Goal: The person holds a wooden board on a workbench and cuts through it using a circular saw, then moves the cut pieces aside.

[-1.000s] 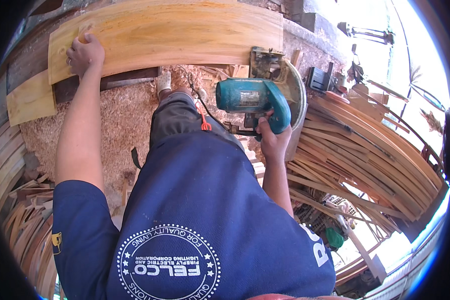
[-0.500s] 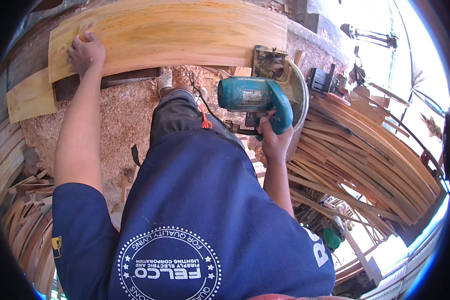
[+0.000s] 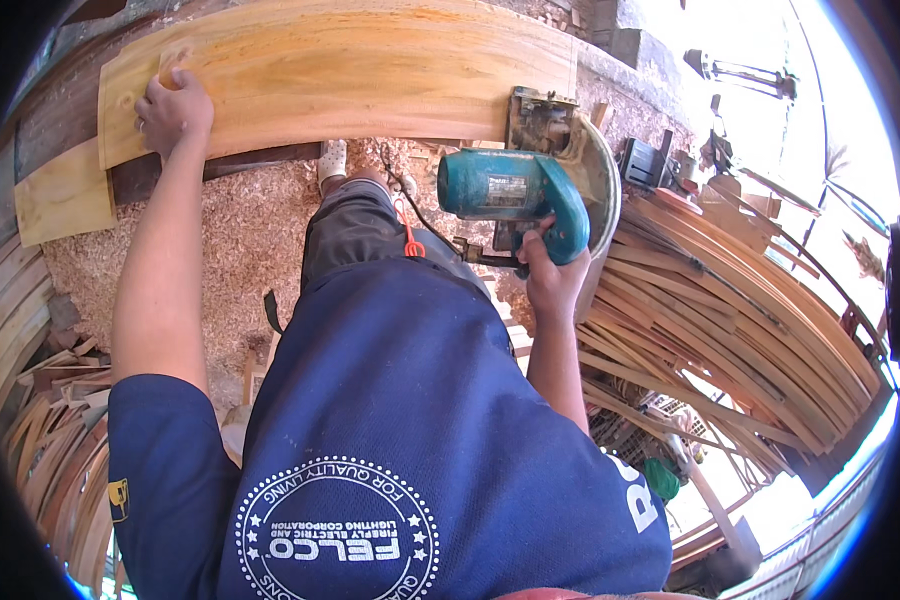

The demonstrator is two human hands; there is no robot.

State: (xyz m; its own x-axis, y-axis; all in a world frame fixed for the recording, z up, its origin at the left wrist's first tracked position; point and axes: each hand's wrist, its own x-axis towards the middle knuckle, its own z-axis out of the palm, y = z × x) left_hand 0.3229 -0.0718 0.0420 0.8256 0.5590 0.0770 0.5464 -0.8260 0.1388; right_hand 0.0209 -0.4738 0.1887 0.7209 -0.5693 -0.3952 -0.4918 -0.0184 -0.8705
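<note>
A wide, pale wooden board [image 3: 340,75] lies across the far side of the view. Near its left end my left hand [image 3: 174,112] presses down on it with bent fingers, the thumb a little apart. At the board's right end sits a teal circular saw [image 3: 490,186], its base plate [image 3: 542,115] against the wood and a rounded guard [image 3: 602,190] on its right. My right hand [image 3: 553,272] is wrapped round the saw's rear handle. The blade is hidden from view.
A shorter board [image 3: 65,195] sticks out below the left end. Wood shavings [image 3: 220,235] cover the ground. Long strips of wood [image 3: 710,300] are piled at the right, more [image 3: 65,460] at the lower left. The saw's dark cord [image 3: 415,200] runs close to my legs.
Hardly anything differs. The board and my left hand appear very slightly lower in the view; the saw and my right hand stay at the board's right end.
</note>
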